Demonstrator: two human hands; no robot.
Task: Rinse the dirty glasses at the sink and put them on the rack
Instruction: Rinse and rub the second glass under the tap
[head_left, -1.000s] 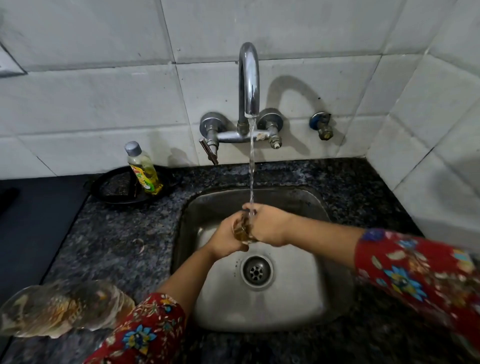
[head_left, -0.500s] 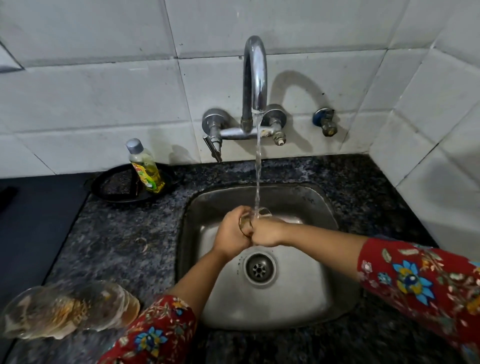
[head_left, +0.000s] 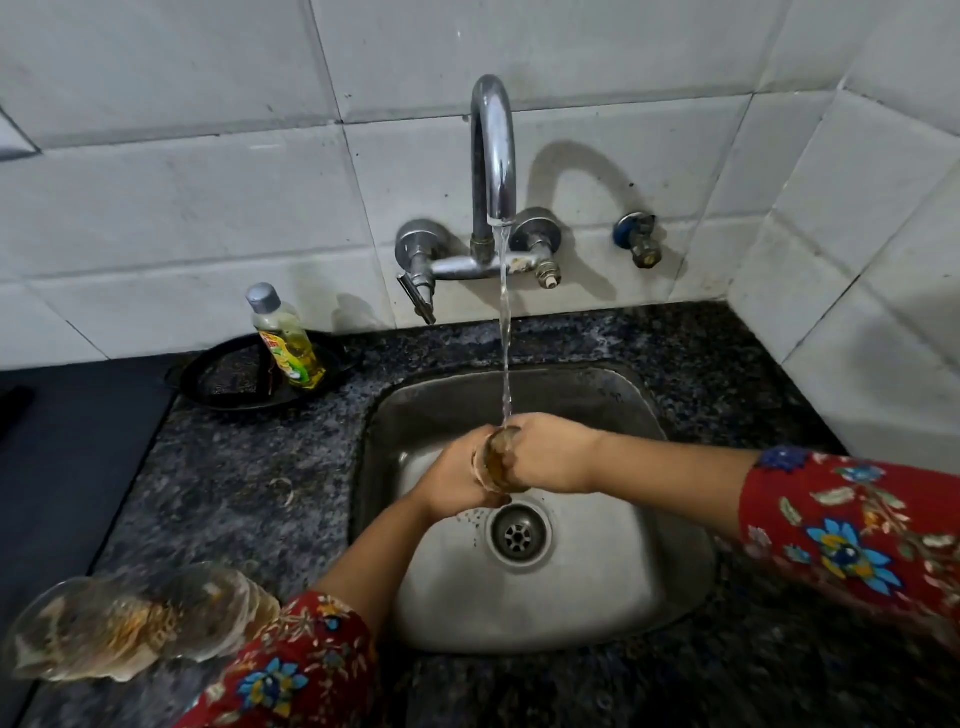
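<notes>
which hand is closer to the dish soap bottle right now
Left. The left hand is over the sink, on the side toward the dish soap bottle at the back left of the counter. The right hand is farther right across the glass.

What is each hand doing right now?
Left hand: closed on the glass under the tap stream.
Right hand: closed on the same glass.

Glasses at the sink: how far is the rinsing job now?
Done: nothing shows as finished; no rack is in view. In hand: both hands, left and right, hold one glass under the tap stream over the sink. Left: dirty glasses wait on the counter, then racking.
</notes>
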